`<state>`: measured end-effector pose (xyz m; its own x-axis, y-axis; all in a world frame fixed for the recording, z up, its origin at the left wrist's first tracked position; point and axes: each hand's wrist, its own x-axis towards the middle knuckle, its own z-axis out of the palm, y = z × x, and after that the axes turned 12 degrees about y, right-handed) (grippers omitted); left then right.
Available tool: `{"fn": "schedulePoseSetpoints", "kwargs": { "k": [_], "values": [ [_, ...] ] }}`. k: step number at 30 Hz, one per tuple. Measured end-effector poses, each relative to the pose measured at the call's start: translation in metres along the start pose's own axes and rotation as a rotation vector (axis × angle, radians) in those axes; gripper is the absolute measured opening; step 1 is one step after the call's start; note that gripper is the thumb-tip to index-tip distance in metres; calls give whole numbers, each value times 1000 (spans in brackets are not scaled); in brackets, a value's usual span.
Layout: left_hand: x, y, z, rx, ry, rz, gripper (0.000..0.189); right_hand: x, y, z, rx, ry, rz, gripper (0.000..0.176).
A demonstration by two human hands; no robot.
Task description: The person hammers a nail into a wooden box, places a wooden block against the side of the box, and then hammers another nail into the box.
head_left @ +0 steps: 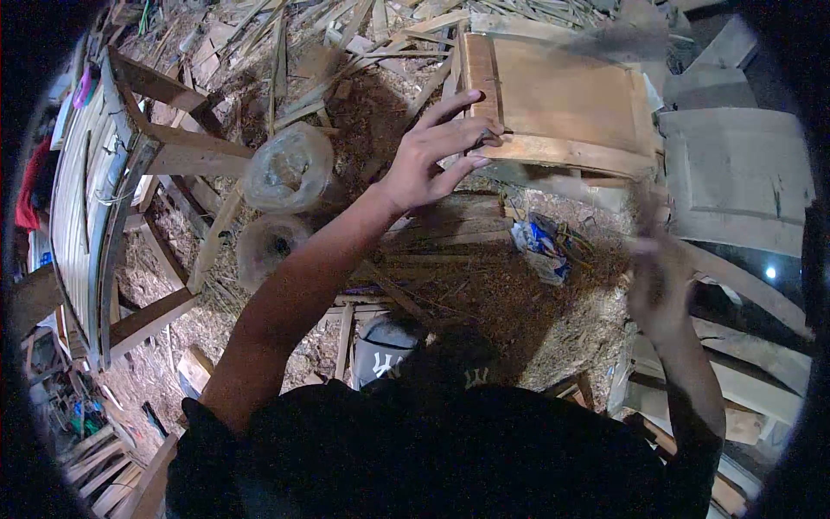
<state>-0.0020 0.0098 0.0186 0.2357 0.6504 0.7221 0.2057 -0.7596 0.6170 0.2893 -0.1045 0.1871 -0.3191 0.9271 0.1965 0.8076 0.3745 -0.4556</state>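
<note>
My left hand (441,154) reaches to the near left corner of a framed wooden panel (566,95), fingers apart, fingertips at its edge. The panel has a lighter frame strip along its near side and an orange-brown strip on its left. My right hand (661,277) is smeared by motion to the right of and below the panel; its fingers, and anything in them, cannot be made out. A blue and white crumpled packet (541,246) lies on the sawdust between my two hands.
A wooden frame with slats (86,216) stands at the left. Two clear plastic rolls (288,169) sit beside my left forearm. Wood offcuts (346,52) cover the floor at the top. A grey panel (735,173) and curved boards (752,290) lie at the right.
</note>
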Motion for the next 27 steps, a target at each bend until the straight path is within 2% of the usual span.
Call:
{"fn": "schedulePoseSetpoints", "kwargs": {
  "k": [2, 4, 6, 8, 9, 10, 12, 13, 15, 16, 18, 20, 22, 23, 27],
  "values": [
    [1, 4, -1, -11, 17, -1, 29, 2, 5, 10, -60, -131, -241, 57],
    [-2, 3, -2, -15, 34, -24, 29, 8, 9, -1, -37, -49, -250, 52],
    [2, -2, 0, -36, 18, 48, 29, 12, 3, -14, -15, 32, -249, 49],
    [2, 1, 0, -6, 6, 22, 29, 14, -8, -25, 194, 365, 236, 73],
    [2, 1, -1, -1, 10, 27, 29, -5, 18, -23, 574, 484, 242, 74],
    [1, 1, -1, 3, 12, 33, 30, -3, 18, -11, 575, 484, 243, 74],
    [0, 5, -2, -1, 18, 26, 30, 7, 14, 5, 71, 142, -440, 60],
    [2, 5, -3, 1, 28, 23, 30, 6, 14, 5, 66, 149, -445, 60],
    [7, 2, -3, -12, 5, 29, 31, -3, 10, 5, 176, -116, 28, 50],
    [4, 3, -4, -23, -16, 14, 31, -5, 7, 5, 184, -131, 32, 50],
    [2, 3, -2, -14, -7, -12, 34, -1, 0, -2, 97, 60, 48, 50],
    [3, 4, -3, -37, 2, -5, 37, 2, -10, -1, 77, 103, 77, 45],
    [3, 6, -3, -33, 7, -3, 38, 4, -13, -6, 19, -175, 408, 38],
    [2, 7, -3, -30, 13, -5, 39, -6, 0, 6, 29, -20, 132, 33],
    [-3, 5, 1, -56, 58, -79, 37, -18, 10, 15, 120, 1, 5, 38]
  ]
}}
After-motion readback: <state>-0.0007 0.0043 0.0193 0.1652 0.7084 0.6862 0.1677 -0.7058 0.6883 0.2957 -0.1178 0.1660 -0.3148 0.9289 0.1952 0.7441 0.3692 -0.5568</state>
